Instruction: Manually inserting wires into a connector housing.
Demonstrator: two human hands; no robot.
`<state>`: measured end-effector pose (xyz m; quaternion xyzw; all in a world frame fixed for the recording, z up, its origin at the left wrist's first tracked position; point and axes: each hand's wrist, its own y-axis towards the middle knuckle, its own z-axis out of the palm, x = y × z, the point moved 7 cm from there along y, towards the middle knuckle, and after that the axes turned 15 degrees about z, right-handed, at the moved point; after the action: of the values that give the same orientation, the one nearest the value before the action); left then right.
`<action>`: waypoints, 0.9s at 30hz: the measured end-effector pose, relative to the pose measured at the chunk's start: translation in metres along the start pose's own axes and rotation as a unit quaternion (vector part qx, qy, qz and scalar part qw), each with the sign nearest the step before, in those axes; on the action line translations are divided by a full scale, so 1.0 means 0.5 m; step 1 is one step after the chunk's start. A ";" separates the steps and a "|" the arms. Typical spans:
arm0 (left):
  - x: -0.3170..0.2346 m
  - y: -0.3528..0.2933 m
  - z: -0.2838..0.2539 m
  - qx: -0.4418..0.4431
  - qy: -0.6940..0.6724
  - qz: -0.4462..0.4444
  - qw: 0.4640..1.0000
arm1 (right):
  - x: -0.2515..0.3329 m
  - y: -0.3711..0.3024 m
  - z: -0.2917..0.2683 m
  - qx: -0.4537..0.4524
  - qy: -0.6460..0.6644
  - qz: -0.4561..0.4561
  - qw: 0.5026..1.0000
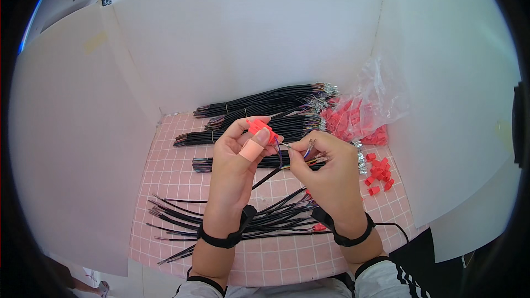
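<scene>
Over the middle of the table, my left hand (241,147) pinches a red plastic connector housing (262,130) between thumb and fingers; a tan band wraps its thumb. Just to the right, my right hand (327,157) grips a thin wire (285,144) close to the housing's end. A purple wire loops down from the housing. More thin coloured wires with metal terminals (312,144) stick out by the right fingers. They seem to belong to a black cable (266,179) running down to the left under my hands. How far the wire's tip sits in the housing is too small to tell.
Bundles of black cables (259,99) lie at the back. A clear plastic bag (381,99) of red housings stands at the back right, with several loose red pieces (379,171) before it. Loose black cables (176,212) spread across the front. White panels (265,38) wall the pink checked table (265,262).
</scene>
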<state>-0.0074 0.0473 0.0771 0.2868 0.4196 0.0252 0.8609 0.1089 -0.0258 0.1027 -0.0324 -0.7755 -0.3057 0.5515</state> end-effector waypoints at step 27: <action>-0.001 -0.003 0.001 0.024 0.093 0.016 0.995 | 0.017 -0.010 0.007 -0.045 -0.068 -0.082 0.993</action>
<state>-0.0074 0.0455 0.0767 0.3104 0.4934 0.0551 0.8107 0.1004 -0.0305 0.1072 -0.0143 -0.7967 -0.3812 0.4688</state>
